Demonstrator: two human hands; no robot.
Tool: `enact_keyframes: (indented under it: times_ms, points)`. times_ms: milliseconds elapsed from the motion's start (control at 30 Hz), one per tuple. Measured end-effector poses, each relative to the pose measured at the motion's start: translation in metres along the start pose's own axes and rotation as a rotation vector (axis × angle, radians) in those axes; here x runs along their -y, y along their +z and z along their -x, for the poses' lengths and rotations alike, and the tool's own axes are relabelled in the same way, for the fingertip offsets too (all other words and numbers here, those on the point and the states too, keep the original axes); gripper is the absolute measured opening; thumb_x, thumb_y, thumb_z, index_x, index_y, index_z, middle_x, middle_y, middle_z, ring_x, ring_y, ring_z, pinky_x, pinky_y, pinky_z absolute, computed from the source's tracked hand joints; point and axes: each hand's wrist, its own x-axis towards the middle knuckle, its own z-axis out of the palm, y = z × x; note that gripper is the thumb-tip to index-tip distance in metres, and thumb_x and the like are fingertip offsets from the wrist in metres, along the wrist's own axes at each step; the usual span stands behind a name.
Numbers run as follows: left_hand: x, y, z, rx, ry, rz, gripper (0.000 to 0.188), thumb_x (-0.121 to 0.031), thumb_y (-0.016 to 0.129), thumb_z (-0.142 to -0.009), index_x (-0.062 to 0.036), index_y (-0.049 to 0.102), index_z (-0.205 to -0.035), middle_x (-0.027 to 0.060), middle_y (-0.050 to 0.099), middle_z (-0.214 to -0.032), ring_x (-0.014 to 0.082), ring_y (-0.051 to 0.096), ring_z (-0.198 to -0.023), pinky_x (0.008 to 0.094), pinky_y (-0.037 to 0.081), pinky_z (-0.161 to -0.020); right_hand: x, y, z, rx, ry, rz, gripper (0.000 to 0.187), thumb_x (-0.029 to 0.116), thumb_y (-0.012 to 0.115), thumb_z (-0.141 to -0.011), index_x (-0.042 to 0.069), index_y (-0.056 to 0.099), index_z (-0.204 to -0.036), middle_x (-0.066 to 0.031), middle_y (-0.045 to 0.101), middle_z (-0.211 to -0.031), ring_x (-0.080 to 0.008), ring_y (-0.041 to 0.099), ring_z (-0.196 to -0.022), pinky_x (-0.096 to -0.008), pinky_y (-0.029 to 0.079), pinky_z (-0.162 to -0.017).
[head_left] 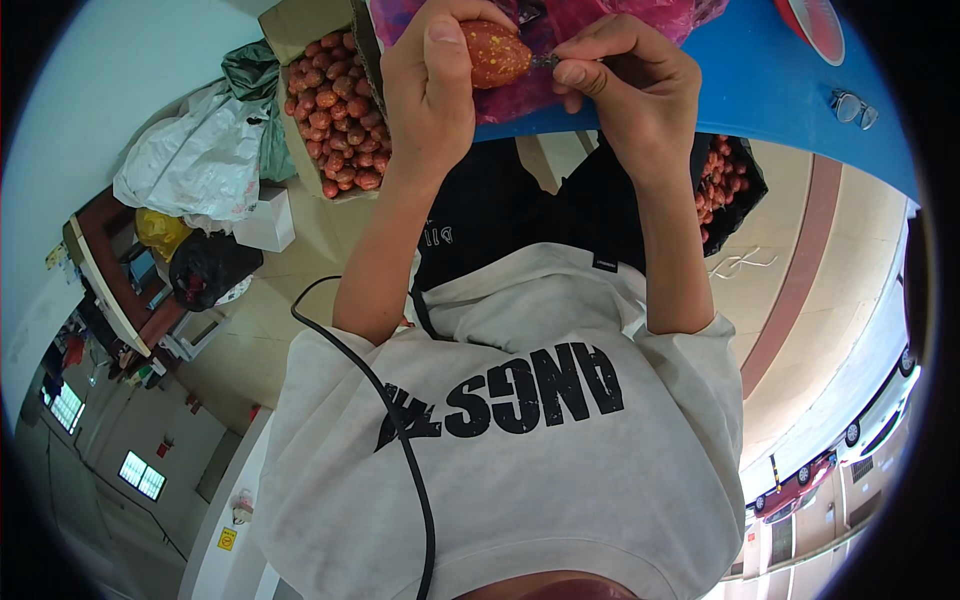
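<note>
yellow-speckled russet oval (497,56), blue table (760,85)

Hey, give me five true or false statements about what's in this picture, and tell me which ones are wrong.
1. The left hand holds a speckled oval piece. True.
2. The right hand lies flat on the table. False: the right hand pinches a small dark part at the end of the oval piece.
3. The glasses lie on the floor. False: the glasses lie on the blue table.
4. A cardboard box holds many reddish pieces. True.
5. The cardboard box stands right of the right hand. False: it stands left of the left hand.
</note>
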Motion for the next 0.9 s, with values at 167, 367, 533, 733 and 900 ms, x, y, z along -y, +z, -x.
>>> enact_keyframes:
  times_ms: [167, 367, 533, 733, 900]
  points:
    - [0.0013, 0.0008, 0.0019, -0.001, -0.032, 0.014, 0.05, -0.033, 0.025, -0.095, -0.003, 0.065, -0.092, 0.0072, 0.066, -0.087, 0.0157, 0.054, -0.074, 0.0267, 0.042, -0.073, -0.0022, 0.0006, 0.0018, 0.0, -0.01, 0.004, 0.005, 0.002, 0.073, -0.081, 0.003, 0.069, -0.084, -0.0088, 0.069, -0.08, -0.012, 0.054, -0.055, -0.0195, 0.048, -0.057]
    - [0.0013, 0.0062, 0.0019, -0.029, -0.129, 0.121, 0.047, -0.038, 0.032, -0.099, -0.0012, 0.059, -0.087, 0.0092, 0.058, -0.084, 0.0152, 0.047, -0.071, 0.0267, 0.038, -0.07, -0.0011, 0.0034, 0.0036, -0.045, -0.011, 0.03, 0.004, 0.002, 0.073, -0.081, 0.003, 0.069, -0.083, -0.0085, 0.068, -0.08, -0.0125, 0.055, -0.058, -0.02, 0.047, -0.058]
    - [0.0005, 0.0034, 0.0023, 0.036, -0.199, 0.087, 0.053, -0.042, 0.027, -0.099, -0.0001, 0.059, -0.091, 0.0114, 0.059, -0.09, 0.0174, 0.049, -0.077, 0.0284, 0.039, -0.076, 0.0005, 0.0037, 0.0048, -0.054, -0.01, 0.066, 0.005, 0.001, 0.073, -0.08, 0.003, 0.069, -0.082, -0.0084, 0.067, -0.079, -0.013, 0.055, -0.059, -0.0204, 0.047, -0.059]
    - [0.0023, 0.0036, 0.0029, 0.049, -0.175, 0.086, 0.053, -0.042, 0.028, -0.099, -0.0001, 0.059, -0.09, 0.0112, 0.059, -0.089, 0.018, 0.05, -0.076, 0.0287, 0.039, -0.076, 0.0012, 0.0046, 0.0062, -0.044, -0.02, 0.033, 0.006, 0.0, 0.074, -0.079, 0.003, 0.069, -0.081, -0.0087, 0.066, -0.079, -0.0134, 0.055, -0.06, -0.0208, 0.047, -0.061]
    - [0.0018, 0.0029, 0.0043, 0.05, -0.206, 0.059, 0.053, -0.042, 0.028, -0.099, -0.0001, 0.059, -0.09, 0.0112, 0.059, -0.088, 0.0183, 0.05, -0.075, 0.0286, 0.039, -0.076, 0.0019, 0.0068, 0.0076, -0.045, -0.016, 0.034, 0.006, -0.001, 0.074, -0.078, 0.003, 0.069, -0.08, -0.0088, 0.066, -0.078, -0.0135, 0.054, -0.061, -0.0209, 0.046, -0.061]
